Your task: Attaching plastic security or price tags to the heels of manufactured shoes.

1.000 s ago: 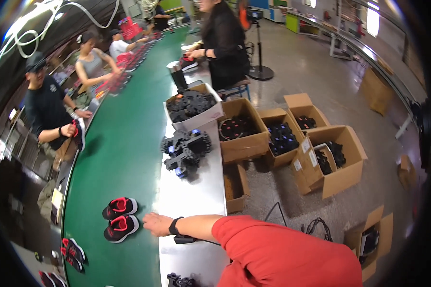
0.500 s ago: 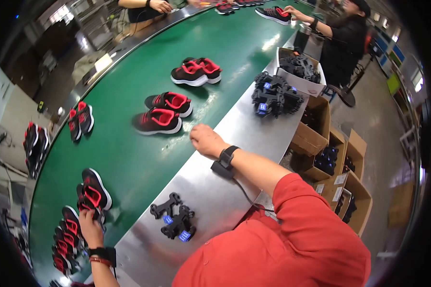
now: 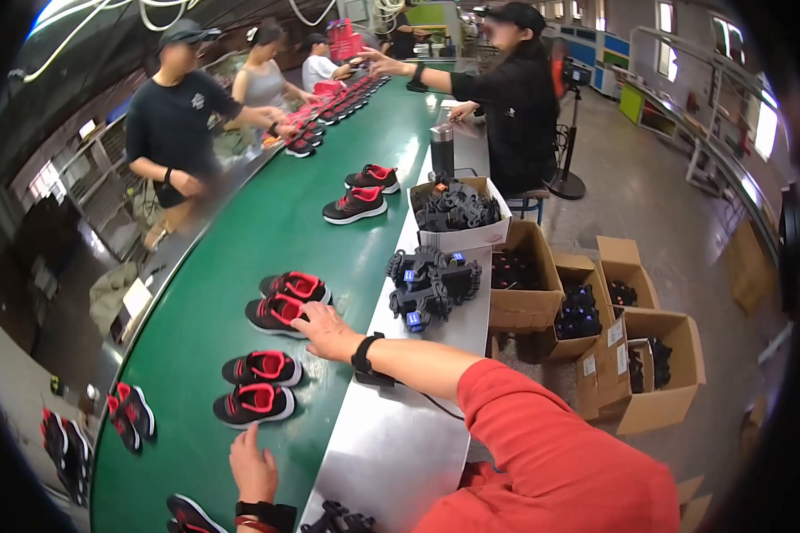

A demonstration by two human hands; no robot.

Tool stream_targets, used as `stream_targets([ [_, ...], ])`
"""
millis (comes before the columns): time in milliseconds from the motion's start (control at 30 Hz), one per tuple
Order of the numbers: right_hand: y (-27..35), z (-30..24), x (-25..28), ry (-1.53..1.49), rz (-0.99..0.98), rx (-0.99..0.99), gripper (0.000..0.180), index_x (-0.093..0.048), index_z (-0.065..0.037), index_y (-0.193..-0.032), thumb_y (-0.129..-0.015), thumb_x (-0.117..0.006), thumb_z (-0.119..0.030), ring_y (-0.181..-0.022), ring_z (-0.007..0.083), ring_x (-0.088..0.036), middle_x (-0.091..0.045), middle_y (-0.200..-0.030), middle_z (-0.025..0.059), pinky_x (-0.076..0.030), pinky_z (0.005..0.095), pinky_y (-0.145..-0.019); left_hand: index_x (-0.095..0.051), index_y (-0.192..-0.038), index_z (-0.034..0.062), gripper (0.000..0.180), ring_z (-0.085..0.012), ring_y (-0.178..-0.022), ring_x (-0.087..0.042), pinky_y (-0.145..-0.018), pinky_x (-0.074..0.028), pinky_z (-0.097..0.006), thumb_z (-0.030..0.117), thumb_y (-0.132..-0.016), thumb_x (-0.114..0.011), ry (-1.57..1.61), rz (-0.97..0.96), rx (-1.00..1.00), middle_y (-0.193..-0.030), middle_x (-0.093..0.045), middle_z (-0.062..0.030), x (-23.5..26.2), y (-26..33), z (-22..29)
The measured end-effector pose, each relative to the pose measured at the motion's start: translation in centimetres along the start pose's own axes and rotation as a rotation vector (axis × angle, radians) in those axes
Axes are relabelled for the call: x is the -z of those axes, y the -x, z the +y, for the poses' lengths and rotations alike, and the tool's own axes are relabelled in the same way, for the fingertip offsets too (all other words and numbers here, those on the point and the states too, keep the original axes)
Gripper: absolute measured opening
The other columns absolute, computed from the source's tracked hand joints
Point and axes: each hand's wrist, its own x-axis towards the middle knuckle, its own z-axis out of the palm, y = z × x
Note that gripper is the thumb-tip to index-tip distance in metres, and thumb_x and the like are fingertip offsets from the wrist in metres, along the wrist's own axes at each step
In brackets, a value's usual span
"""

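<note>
Over the green belt [image 3: 182,355], a light hold at the heel looks neatest, keeping pairs side by side! The right hand [image 3: 327,336], fingers curved, is right at the heel of a black-and-red shoe [image 3: 271,314]; whether it pinches, I can't tell. The left hand [image 3: 254,471], loosely spread, points at another shoe [image 3: 251,404] just beyond its fingertips, contact unclear.

Left of centre, the right hand [image 3: 331,336] is at the heel of a black-and-red shoe [image 3: 267,314]; below, the left hand [image 3: 253,469] nears another pair [image 3: 251,405]; black plastic pieces [image 3: 431,289] occupy mid-frame.
</note>
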Motion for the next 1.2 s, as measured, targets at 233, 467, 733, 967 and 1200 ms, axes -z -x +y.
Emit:
stream_targets([
  [233,-5.6,3.2,0.1,0.205,-0.247,-0.104,0.067,-0.061,-0.013,-0.115,-0.058,-0.08,-0.044,-0.131,0.0464,-0.03,-0.041,-0.133,0.0307,-0.018,0.0528,-0.111,-0.043,-0.135,0.0103,0.068,-0.0362,-0.106,-0.052,-0.091,-0.039,-0.048,0.013,-0.073,-0.071,-0.135,0.009,-0.024,-0.121,-0.049,-0.0203,-3.2,-7.9,2.6],
  [467,-6.7,4.2,-1.6,0.273,-0.369,0.044,0.041,-0.067,-0.017,-0.094,-0.066,-0.072,-0.047,-0.107,0.0337,-0.052,-0.061,-0.1,0.0156,-0.024,0.0512,-0.108,-0.049,-0.131,0.0116,0.067,-0.0391,-0.095,-0.056,-0.078,-0.045,-0.046,0.023,-0.071,-0.077,-0.103,-0.136,0.237,-0.113,-0.048,-0.0194,-4.5,-11.3,4.3],
  [733,-6.1,3.2,-3.5,0.265,-0.254,0.029,0.033,-0.073,-0.023,-0.084,-0.063,-0.072,-0.048,-0.105,0.0312,-0.052,-0.063,-0.095,0.0103,-0.027,0.0489,-0.103,-0.057,-0.096,0.0011,0.033,-0.041,-0.084,-0.06,-0.072,-0.048,-0.048,0.027,-0.08,-0.069,-0.081,-0.013,0.262,-0.106,-0.05,-0.0198,-7.3,-12.1,2.7],
  [967,-1.8,-4.1,-3.9,0.064,-0.132,0.024,0.03,-0.072,-0.016,-0.075,-0.059,-0.075,-0.041,-0.088,0.0323,-0.059,-0.063,-0.078,0.013,-0.039,0.0469,-0.08,-0.06,-0.089,0.0031,0.026,-0.0375,-0.084,-0.06,-0.071,-0.05,-0.047,0.023,-0.075,-0.071,-0.07,0.023,0.184,-0.106,-0.055,-0.0148,-4.4,-5.9,0.5],
  [1200,1.9,-13.8,-4.1,0.072,-0.277,0.099,0.036,-0.072,-0.014,-0.084,-0.067,-0.073,-0.045,-0.099,0.034,-0.05,-0.059,-0.091,0.0171,-0.03,0.0469,-0.097,-0.06,-0.096,0.0068,0.031,-0.0325,-0.09,-0.059,-0.077,-0.048,-0.045,0.022,-0.072,-0.072,-0.177,0.018,0.199,-0.117,-0.055,-0.0107,-1.2,4.1,-4.3],
])
